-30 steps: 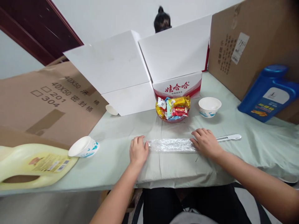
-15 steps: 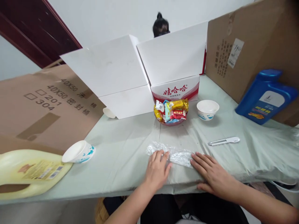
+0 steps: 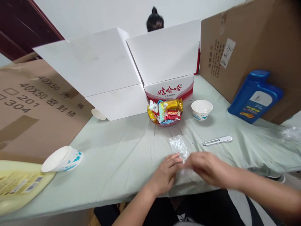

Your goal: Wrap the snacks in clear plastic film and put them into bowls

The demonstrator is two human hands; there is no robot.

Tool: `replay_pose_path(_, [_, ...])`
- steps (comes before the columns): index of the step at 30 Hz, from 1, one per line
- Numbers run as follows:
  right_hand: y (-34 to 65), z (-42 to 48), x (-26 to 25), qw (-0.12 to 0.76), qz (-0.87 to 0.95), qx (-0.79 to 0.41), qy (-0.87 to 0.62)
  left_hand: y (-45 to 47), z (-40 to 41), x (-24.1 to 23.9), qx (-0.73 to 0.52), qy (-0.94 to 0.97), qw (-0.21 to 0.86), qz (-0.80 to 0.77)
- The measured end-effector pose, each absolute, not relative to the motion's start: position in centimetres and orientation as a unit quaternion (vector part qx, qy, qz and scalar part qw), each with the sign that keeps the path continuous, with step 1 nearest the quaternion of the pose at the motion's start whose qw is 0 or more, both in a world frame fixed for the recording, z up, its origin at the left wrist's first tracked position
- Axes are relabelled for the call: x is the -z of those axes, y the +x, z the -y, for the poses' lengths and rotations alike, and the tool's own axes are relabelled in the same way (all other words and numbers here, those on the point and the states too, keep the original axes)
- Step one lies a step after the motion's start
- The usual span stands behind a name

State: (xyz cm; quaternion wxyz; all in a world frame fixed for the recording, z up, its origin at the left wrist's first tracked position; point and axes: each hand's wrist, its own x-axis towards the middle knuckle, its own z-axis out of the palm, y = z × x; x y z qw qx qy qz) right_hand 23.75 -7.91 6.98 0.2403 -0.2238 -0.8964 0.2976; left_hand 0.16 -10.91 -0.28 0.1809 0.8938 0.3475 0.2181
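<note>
A crumpled strip of clear plastic wrap (image 3: 178,145) lies on the pale green tablecloth (image 3: 117,157) near the front edge, pointing away from me. My left hand (image 3: 166,174) rests at its near end, fingers curled onto the film. My right hand (image 3: 204,166), blurred by motion, meets the left one at that same end, with its fingers bent over the wrap. Beyond the wrap stands a bowl heaped with wrapped snacks (image 3: 165,112).
A white paper bowl (image 3: 202,109) and a white utility knife (image 3: 217,140) lie to the right. A tipped paper bowl (image 3: 62,158) and a yellow jug (image 3: 21,185) are at the left, a blue jug (image 3: 255,95) at the right. Cardboard boxes (image 3: 164,62) wall the table. A person's head (image 3: 154,21) shows behind them.
The wrap lay crosswise between my hands; it is now turned lengthwise away from me. Both hands have come together at its near end, and my view has shifted right.
</note>
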Motion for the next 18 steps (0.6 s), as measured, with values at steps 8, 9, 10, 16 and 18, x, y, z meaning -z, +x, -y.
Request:
replay_pose_path(8, [18.9, -2.9, -1.8, 0.174, 0.874, -0.228, -0.392, 0.4, 10.5, 0.6, -0.248, 0.883, 0.181, -0.355])
replay_pose_path(9, [18.7, -2.9, -1.2, 0.176, 0.876, -0.219, -0.392, 0.5, 10.5, 0.8, -0.249, 0.882, 0.176, -0.359])
replay_pose_path(10, [18.7, -2.8, -0.7, 0.182, 0.877, -0.212, -0.39, 0.4, 10.6, 0.9, -0.249, 0.882, 0.172, -0.362])
replay_pose_path(16, [19.2, -2.1, 0.8, 0.228, 0.885, -0.158, -0.374, -0.5, 10.6, -0.4, -0.33, 0.827, 0.178, -0.42])
replay_pose_path(18, [19.1, -2.1, 1.1, 0.229, 0.889, -0.15, -0.367, -0.7, 9.6, -1.8, -0.376, 0.785, 0.152, -0.468])
